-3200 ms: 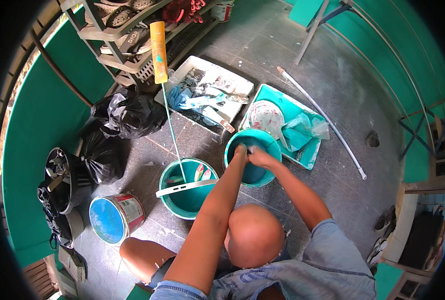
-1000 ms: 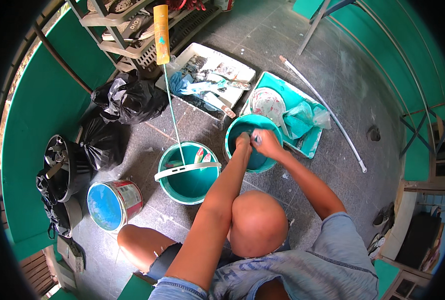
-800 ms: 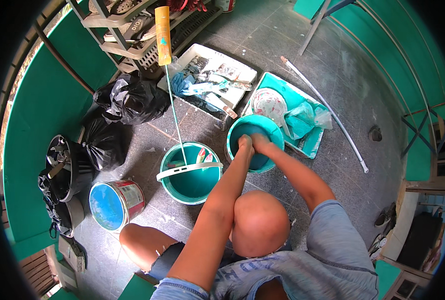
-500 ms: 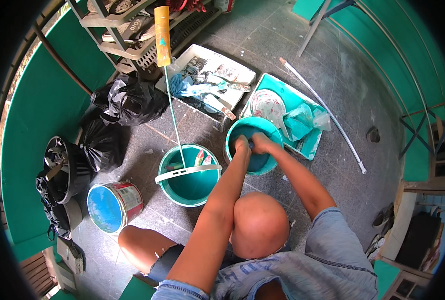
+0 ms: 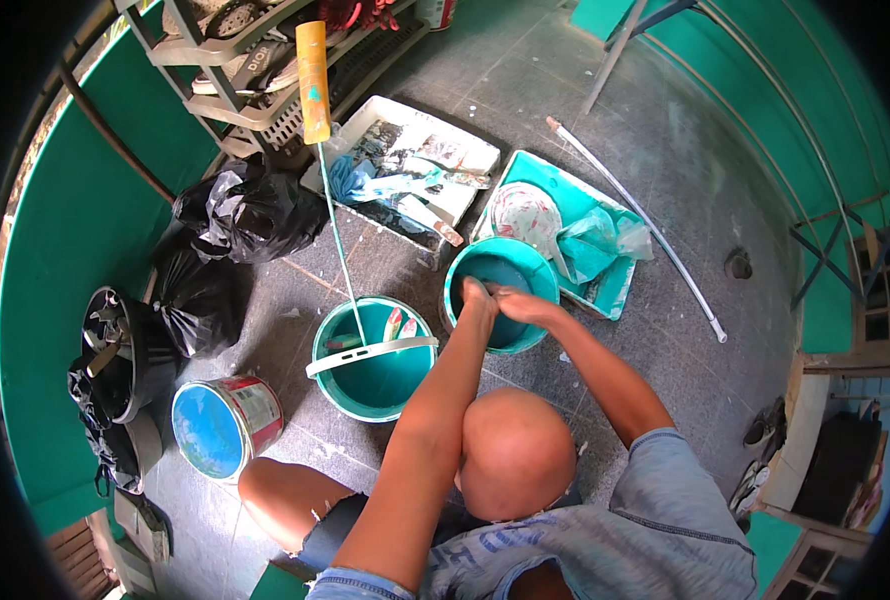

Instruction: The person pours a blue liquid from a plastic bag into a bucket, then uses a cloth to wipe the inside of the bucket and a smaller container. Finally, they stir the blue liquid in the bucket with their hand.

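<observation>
Both my hands reach down into a teal paint bucket (image 5: 549,268) holding dark bluish liquid. My left hand (image 5: 476,294) and my right hand (image 5: 512,302) are close together, with fingers curled inward. What they hold is hidden, low inside the bucket. Just left stands a second teal bucket (image 5: 324,378) with a white handle strap. A paint roller (image 5: 313,85) with a yellow grip and long thin rod leans up out of it, and paintbrushes (image 5: 393,325) rest inside.
Behind the buckets lie a stained white paint tray (image 5: 470,150) and a teal tray (image 5: 613,300) with a round lid (image 5: 525,212) and plastic bag (image 5: 587,243). A white pole (image 5: 655,232) lies right. Left are black bags (image 5: 260,205) and a blue-topped paint can (image 5: 208,430).
The hands have shifted slightly lower and closer together inside the bucket. A dark bit visible between them before is now hidden. The whole view has moved a little.
</observation>
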`<state>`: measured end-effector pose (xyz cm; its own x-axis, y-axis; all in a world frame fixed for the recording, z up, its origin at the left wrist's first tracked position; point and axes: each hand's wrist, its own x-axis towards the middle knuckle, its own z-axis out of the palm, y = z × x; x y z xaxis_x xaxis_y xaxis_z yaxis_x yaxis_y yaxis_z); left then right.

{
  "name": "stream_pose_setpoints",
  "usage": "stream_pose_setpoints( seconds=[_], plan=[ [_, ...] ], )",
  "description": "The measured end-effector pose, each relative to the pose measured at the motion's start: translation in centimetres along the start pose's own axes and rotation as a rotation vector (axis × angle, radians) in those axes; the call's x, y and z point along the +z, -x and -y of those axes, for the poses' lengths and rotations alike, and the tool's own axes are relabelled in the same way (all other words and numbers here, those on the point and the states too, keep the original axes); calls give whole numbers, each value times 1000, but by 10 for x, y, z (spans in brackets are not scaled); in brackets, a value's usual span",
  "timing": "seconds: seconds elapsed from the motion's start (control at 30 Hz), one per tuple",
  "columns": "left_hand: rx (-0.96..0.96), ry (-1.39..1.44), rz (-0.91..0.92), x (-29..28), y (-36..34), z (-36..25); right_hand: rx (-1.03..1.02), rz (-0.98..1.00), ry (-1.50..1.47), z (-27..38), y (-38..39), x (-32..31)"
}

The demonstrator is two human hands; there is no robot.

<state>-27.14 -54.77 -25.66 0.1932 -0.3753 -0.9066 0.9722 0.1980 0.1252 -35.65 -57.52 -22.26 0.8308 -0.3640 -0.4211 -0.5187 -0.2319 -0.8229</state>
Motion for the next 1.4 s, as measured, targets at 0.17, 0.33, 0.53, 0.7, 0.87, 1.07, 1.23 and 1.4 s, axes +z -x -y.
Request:
stream_pose_setpoints(
  seconds=[0.17,0.33,0.53,0.7,0.87,1.07,1.23,1.4],
  plan=[
    [-21,-100,100,-14,2,-2,292,56,270,11,-19,-3],
    [-123,2,93,-11,10,-8,64,139,306,-13,-23,1],
    [-132,23,-7,-8,-23,-3,52,308,290,-54,-50,-2],
    [-25,-139,-28,-15,-15,1,187,213,439,-20,-47,-4],
    [54,-120,-95,-10,-4,-2,124,-1,569,-1,-44,-2],
    [35,-263,-28,-7,3,-6,203,-76,459,2,-26,-4],
    [33,-49,-48,-11,-16,-6,89,-189,157,12,-16,-21],
    [11,-40,17,-7,-5,-5,173,-210,-84,35,0,-30]
  ],
)
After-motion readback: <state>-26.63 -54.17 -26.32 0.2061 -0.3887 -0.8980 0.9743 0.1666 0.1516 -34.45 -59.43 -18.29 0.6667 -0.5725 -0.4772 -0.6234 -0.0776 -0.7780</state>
